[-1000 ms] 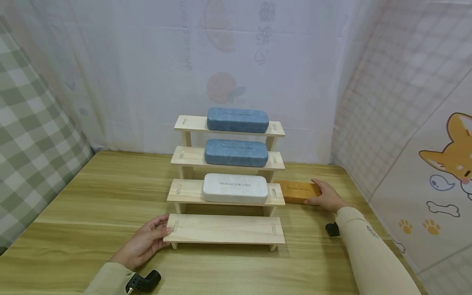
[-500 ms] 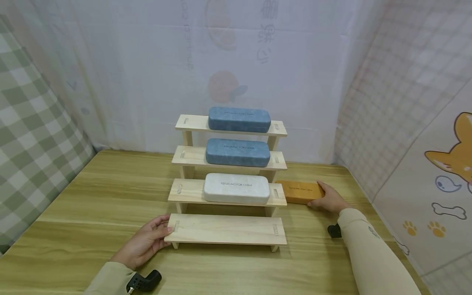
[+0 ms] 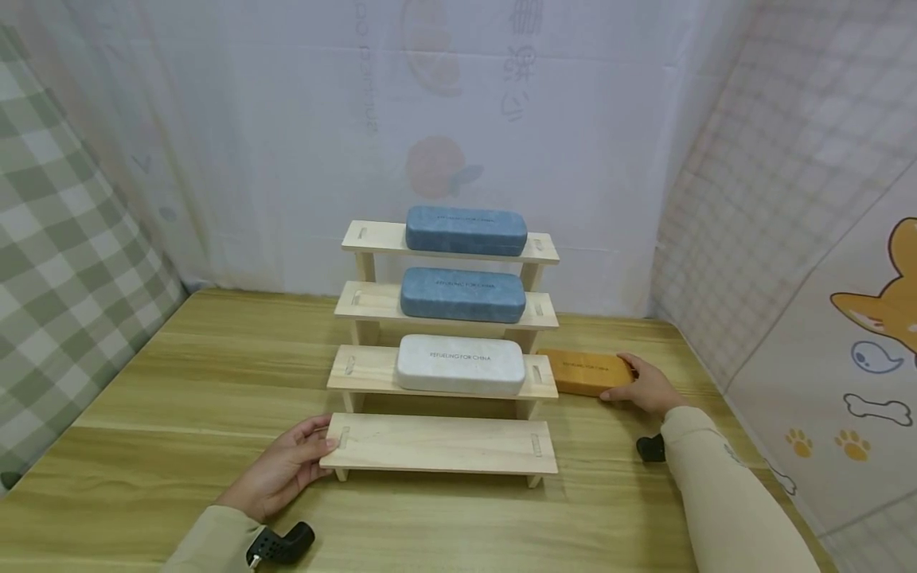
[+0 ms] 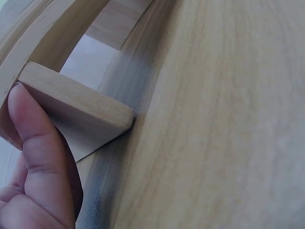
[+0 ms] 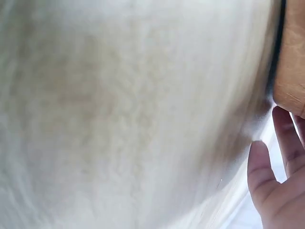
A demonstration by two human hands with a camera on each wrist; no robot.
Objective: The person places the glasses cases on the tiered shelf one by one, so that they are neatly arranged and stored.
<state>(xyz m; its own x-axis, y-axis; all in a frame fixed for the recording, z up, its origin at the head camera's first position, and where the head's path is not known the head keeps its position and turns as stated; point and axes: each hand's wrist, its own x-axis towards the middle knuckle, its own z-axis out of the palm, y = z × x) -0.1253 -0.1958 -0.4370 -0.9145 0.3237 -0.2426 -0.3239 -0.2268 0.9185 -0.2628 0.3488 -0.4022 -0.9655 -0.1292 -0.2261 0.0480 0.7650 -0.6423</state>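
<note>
A light wooden stepped rack (image 3: pixel 437 442) stands mid-table in the head view. My left hand (image 3: pixel 282 469) grips the left end of its lowest shelf. In the left wrist view, the thumb (image 4: pixel 35 129) presses beside the shelf's short leg (image 4: pixel 78 95). Behind the rack's right side lies an orange glasses case (image 3: pixel 587 372), its left end hidden by a shelf. My right hand (image 3: pixel 641 388) is at the case's right end, fingertips (image 5: pixel 280 114) right at its corner in the right wrist view. The thumb (image 5: pixel 259 157) stands apart from the case.
A white glasses case (image 3: pixel 460 366) lies on the second shelf from the bottom. Two blue glasses cases, a middle one (image 3: pixel 462 296) and a top one (image 3: pixel 466 231), lie on the shelves above. Cloth curtains (image 3: pixel 286 159) enclose the wooden table (image 3: pixel 215 358) behind and at both sides.
The head view has shifted slightly, so everything sits a little further right in it. Both hands and all the cases keep their places on the rack and table.
</note>
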